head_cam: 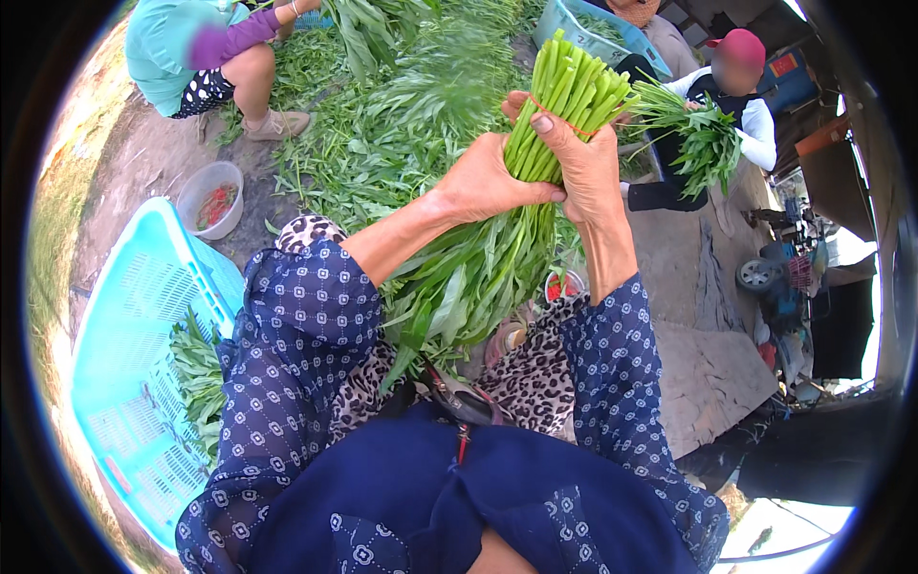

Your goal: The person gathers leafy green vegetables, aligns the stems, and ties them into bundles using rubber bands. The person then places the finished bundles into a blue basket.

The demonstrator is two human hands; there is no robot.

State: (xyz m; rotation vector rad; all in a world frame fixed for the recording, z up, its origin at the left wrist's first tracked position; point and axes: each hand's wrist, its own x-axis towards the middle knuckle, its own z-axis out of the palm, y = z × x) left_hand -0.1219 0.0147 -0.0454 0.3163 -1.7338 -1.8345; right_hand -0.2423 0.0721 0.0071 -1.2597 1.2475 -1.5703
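Observation:
Both hands grip one thick bundle of water spinach or similar leafy greens (527, 168), cut stem ends up and long leaves hanging toward my lap. My left hand (477, 179) wraps the stems from the left, its thumb across the front. On the other side, my right hand (588, 165) presses the stems, thumb pointing up near a band. That red rubber band (563, 118) circles the stems close to the cut ends. Part of the left fingers is hidden behind the bundle.
A heap of loose greens (401, 136) covers the ground ahead. At left stand a blue plastic basket (129, 287) with greens inside and a tub (237, 215) holding red bands. One person (753, 115) holds greens at right; another person (172, 50) squats at upper left.

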